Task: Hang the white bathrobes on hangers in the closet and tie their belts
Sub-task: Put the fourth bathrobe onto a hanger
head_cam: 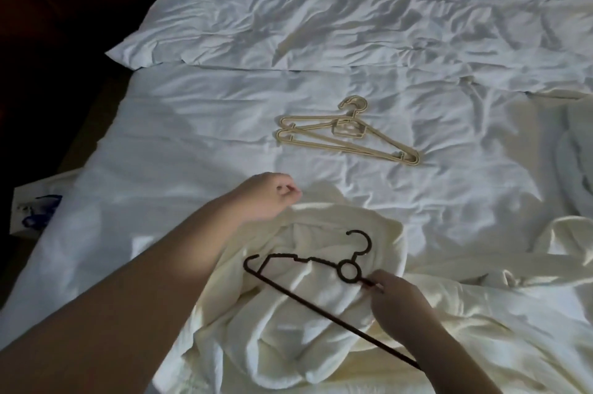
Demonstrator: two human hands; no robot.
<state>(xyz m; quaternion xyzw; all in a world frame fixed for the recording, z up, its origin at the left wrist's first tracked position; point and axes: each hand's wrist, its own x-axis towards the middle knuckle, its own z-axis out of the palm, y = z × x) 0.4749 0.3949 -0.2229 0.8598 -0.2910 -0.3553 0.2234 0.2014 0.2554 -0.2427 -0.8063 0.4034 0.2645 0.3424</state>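
Fingers of the right hand (398, 300) pinch the dark hanger (316, 268) just right of its ring; its long axis runs ten to four o'clock over the robe (288, 329). The left hand (266, 198), at eleven o'clock, grips the robe's collar edge. Beige hangers (346, 133) lie at twelve on the bed (192, 137), well apart.

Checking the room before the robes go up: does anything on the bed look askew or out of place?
Nothing is damaged or spilled. The beige hangers lie loose on the rumpled duvet, well beyond the white bathrobe.
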